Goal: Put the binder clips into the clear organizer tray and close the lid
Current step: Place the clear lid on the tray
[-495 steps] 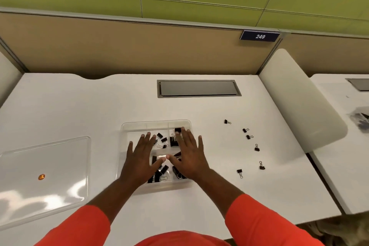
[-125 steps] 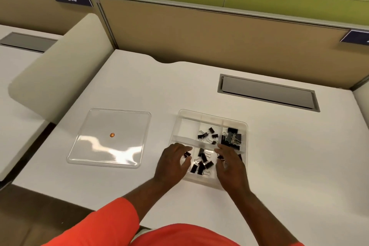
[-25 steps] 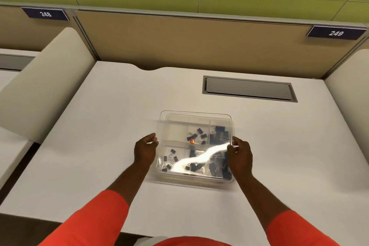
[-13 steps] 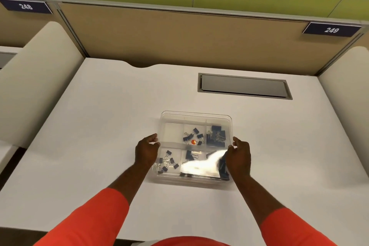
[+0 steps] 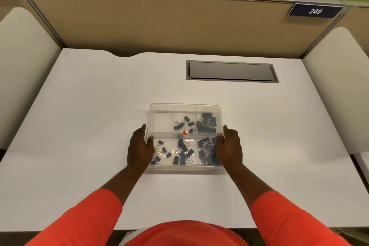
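Observation:
The clear organizer tray [image 5: 184, 168] sits in the middle of the white desk. Its clear lid [image 5: 161, 124], marked by a small orange dot [image 5: 185, 132], lies flat on top of it. Several black binder clips [image 5: 206, 125] show through the lid, spread over five of the six compartments; the far-left one is bare. My left hand [image 5: 140, 147] presses against the tray's left side, thumb on the lid edge. My right hand [image 5: 229, 147] holds the right side the same way.
A grey cable hatch [image 5: 231, 71] is set into the white desk [image 5: 79, 118] behind the tray. Rounded white dividers stand at the left [image 5: 22, 70] and right [image 5: 337, 90] edges. A tan partition with a sign reading 249 [image 5: 315, 11] closes the back.
The lid has settled flat onto the tray and its glare is gone. Both hands stay at the tray's sides, shifted slightly lower.

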